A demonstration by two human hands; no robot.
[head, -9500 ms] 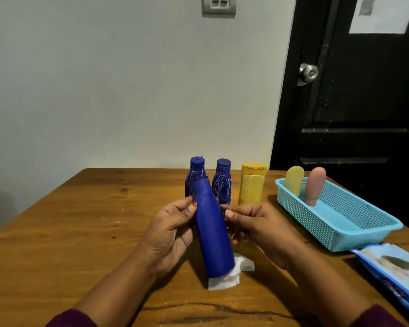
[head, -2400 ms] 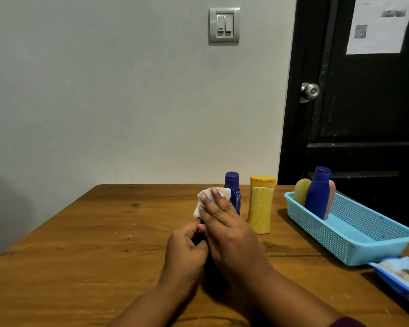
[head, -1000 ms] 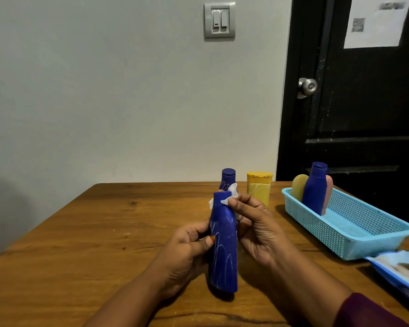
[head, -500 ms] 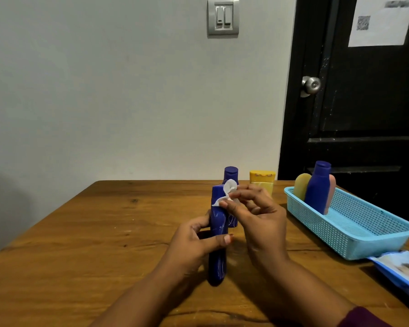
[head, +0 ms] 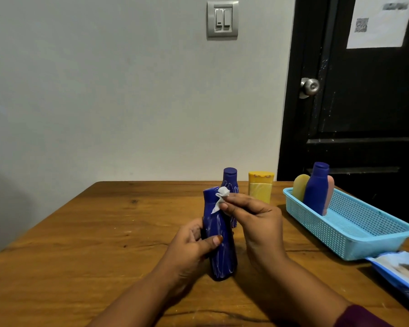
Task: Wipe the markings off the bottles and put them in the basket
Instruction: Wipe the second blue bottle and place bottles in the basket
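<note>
My left hand [head: 191, 244] grips a blue bottle [head: 219, 241] with white scribbles, standing upright on the wooden table [head: 80, 244]. My right hand [head: 255, 223] pinches a small white wipe [head: 221, 198] against the bottle's neck. Behind them stand another scribbled blue bottle [head: 230, 181] and a yellow bottle [head: 260, 187]. The turquoise basket [head: 368, 234] at the right holds a clean blue bottle [head: 316, 187], a yellow one [head: 300, 186] and a pink one [head: 329, 192].
A blue pack of wipes [head: 401, 272] lies at the table's right front edge, beside the basket. A black door [head: 354, 102] stands behind the basket and a grey wall behind the table.
The held bottle has turned, so its white scribbles face me. My right hand still keeps the wipe at the bottle's neck. Earlier, one blue bottle went into the basket.
</note>
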